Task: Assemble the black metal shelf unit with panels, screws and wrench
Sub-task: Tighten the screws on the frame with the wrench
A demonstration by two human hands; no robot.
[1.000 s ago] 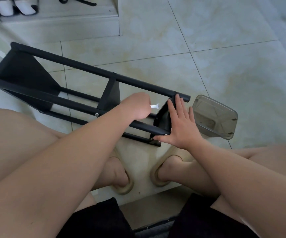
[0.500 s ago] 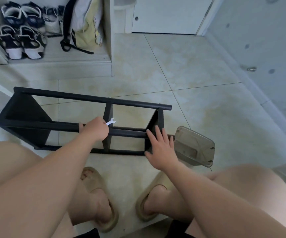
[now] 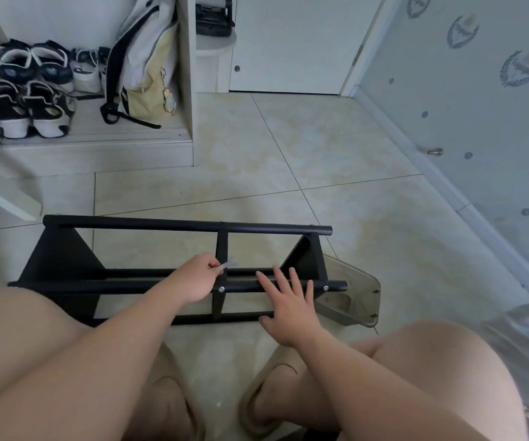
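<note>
Shelf unit lies on its side on the tiled floor right in front of my knees, with its long axis running from 9 o'clock to 3 o'clock across the view. The near rail carries a silver screw where the middle panel meets it, and I take that for the next target.

My left hand pinches the small pale wrench between thumb and fingers, with the tool's head pointing toward 3 o'clock in front of the middle panel. From the wrench head the screw sits at about 6 o'clock, just beside, so the left hand is plainly the nearer one. My right hand lies flat, fingers spread and straight, on the near rail at 3 o'clock of that screw, short of the end panel. It looks to be steadying the frame.

Against half a second ago, the wrench stays at the middle panel, while the right hand has slid off the end panel toward the centre. A second ago the wrench was over by that end panel.

A clear plastic container sits against the unit's 3 o'clock end.
</note>
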